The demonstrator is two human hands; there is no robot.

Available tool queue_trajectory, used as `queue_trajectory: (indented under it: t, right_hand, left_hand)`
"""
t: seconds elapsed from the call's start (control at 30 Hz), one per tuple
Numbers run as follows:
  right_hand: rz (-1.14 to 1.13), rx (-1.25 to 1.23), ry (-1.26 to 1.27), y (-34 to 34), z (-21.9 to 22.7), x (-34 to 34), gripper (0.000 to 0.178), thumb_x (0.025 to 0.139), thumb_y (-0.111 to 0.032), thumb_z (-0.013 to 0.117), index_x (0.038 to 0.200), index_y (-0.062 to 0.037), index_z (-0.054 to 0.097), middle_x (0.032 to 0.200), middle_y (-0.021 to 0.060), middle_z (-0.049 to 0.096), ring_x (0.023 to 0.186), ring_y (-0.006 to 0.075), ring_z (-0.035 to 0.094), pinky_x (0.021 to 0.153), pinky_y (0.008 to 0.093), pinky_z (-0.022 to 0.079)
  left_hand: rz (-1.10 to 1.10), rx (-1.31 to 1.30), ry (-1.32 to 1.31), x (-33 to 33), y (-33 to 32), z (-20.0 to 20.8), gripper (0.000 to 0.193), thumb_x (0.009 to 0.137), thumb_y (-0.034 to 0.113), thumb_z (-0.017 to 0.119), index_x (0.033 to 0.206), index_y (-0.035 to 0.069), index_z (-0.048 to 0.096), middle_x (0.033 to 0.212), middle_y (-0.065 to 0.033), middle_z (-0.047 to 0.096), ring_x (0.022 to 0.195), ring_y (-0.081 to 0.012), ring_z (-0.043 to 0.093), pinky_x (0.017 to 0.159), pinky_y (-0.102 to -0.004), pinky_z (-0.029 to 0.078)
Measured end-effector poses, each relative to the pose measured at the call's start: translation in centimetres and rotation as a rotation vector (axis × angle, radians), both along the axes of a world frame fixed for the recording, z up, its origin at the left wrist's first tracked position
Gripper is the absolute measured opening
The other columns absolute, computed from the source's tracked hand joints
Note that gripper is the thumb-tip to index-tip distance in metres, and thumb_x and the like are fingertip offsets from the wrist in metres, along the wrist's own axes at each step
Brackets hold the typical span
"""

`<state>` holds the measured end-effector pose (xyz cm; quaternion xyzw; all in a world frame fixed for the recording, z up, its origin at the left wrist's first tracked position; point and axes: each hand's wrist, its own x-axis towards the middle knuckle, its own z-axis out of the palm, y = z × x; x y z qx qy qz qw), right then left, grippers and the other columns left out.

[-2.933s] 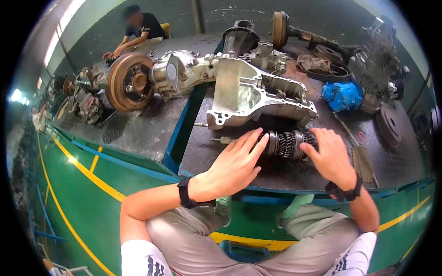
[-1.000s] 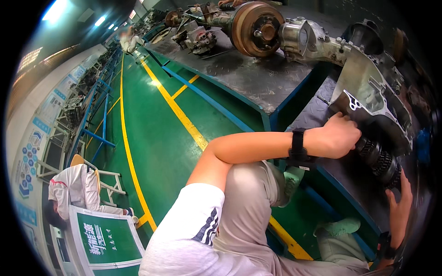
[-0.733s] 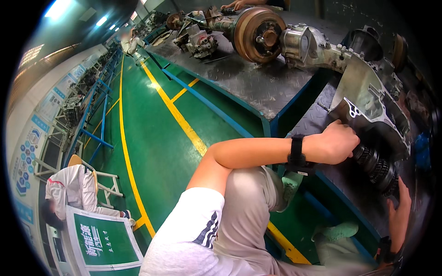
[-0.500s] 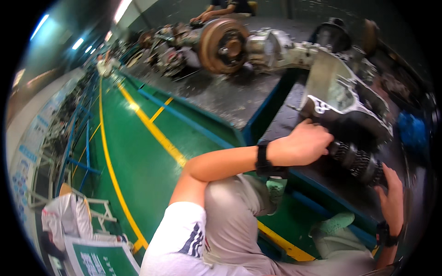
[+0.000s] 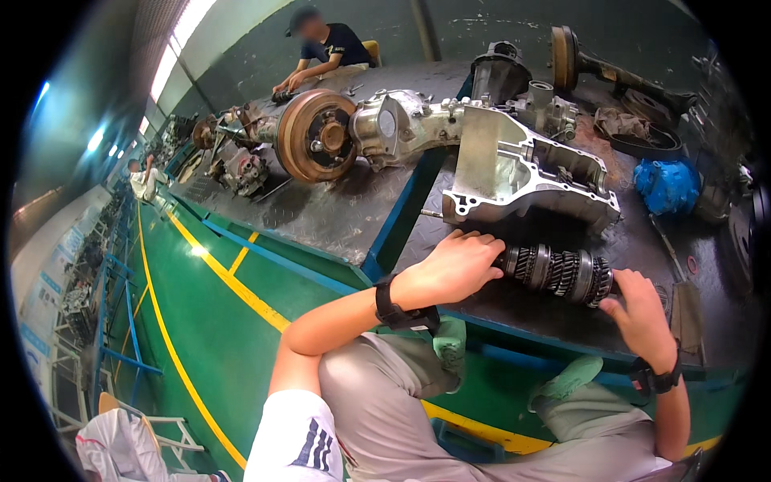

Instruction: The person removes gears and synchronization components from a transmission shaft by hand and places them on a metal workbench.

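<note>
A dark steel gear shaft with several toothed gears lies level above the front part of the metal bench. My left hand is closed round its left end. At the other end, my right hand grips the shaft beside the last gear, thumb and fingers curled about it. Just beyond the gears stands an open silver transmission housing, its bright cut edge facing up and its hollow partly showing. Whether the shaft rests on the bench or is slightly raised, I cannot tell.
A rusty brake drum and a cast gearbox case lie farther left. At the right are a blue motor-like part and a flat scraper-like tool. Across the bench sits another person. The blue bench frame borders the green floor.
The view has shifted, so the bench and its parts show farther left and sharper. Both hands keep hold of the gear shaft, which now shows more fully.
</note>
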<state>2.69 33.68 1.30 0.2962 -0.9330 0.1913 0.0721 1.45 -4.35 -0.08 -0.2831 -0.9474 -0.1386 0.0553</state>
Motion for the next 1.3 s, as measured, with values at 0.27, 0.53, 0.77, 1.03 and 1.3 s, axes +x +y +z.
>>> queue_trajectory:
  t: [0.27, 0.53, 0.77, 1.03, 1.3]
  right_hand:
    - [-0.099, 0.072, 0.166, -2.1, -1.6, 1.3, 0.056, 0.087, -0.043, 0.082, 0.116, 0.0009, 0.061, 0.104, 0.0172, 0.062, 0.099, 0.0395, 0.056, 0.085, 0.0475, 0.043]
    - [-0.084, 0.095, 0.189, -1.4, -1.4, 0.9, 0.051, 0.086, -0.036, 0.085, 0.110, 0.0005, 0.058, 0.100, 0.0188, 0.061, 0.097, 0.0415, 0.057, 0.083, 0.0489, 0.043]
    - [-0.093, 0.069, 0.159, -1.8, -0.3, 0.5, 0.050, 0.081, -0.035, 0.090, 0.104, -0.0010, 0.061, 0.093, 0.0192, 0.065, 0.089, 0.0426, 0.060, 0.079, 0.0512, 0.045]
    - [-0.114, -0.033, 0.035, 2.7, -3.8, -1.3, 0.062, 0.084, -0.014, 0.086, 0.140, 0.0008, 0.062, 0.132, 0.0248, 0.069, 0.125, 0.0429, 0.064, 0.109, 0.0454, 0.048]
    - [0.108, 0.022, 0.029, 5.2, -7.1, -6.2, 0.051, 0.093, -0.024, 0.085, 0.128, 0.0048, 0.061, 0.100, 0.0146, 0.072, 0.088, 0.0211, 0.066, 0.077, 0.0342, 0.057]
  left_hand:
    - [-0.045, 0.058, 0.017, -0.6, -0.8, -1.3, 0.040, 0.101, 0.026, 0.073, 0.130, 0.001, 0.061, 0.119, -0.0186, 0.067, 0.118, -0.0407, 0.062, 0.102, -0.0500, 0.048]
    - [-0.045, 0.048, 0.081, -1.6, -0.7, -2.5, 0.039, 0.100, 0.033, 0.073, 0.124, 0.003, 0.067, 0.114, -0.0178, 0.071, 0.118, -0.0386, 0.063, 0.109, -0.0490, 0.044]
    - [0.008, 0.022, 0.033, -1.5, -0.6, -1.8, 0.040, 0.100, 0.035, 0.073, 0.123, 0.003, 0.069, 0.115, -0.0165, 0.073, 0.120, -0.0357, 0.065, 0.112, -0.0478, 0.042]
    - [-0.061, 0.119, 0.054, -2.6, -0.2, -2.6, 0.042, 0.088, 0.037, 0.083, 0.111, 0.005, 0.069, 0.108, -0.0162, 0.072, 0.114, -0.0353, 0.066, 0.103, -0.0493, 0.043]
    - [-0.055, 0.163, 0.027, -3.5, -0.1, -3.7, 0.042, 0.081, 0.034, 0.089, 0.110, 0.006, 0.077, 0.101, -0.0137, 0.077, 0.108, -0.0371, 0.071, 0.097, -0.0509, 0.050]
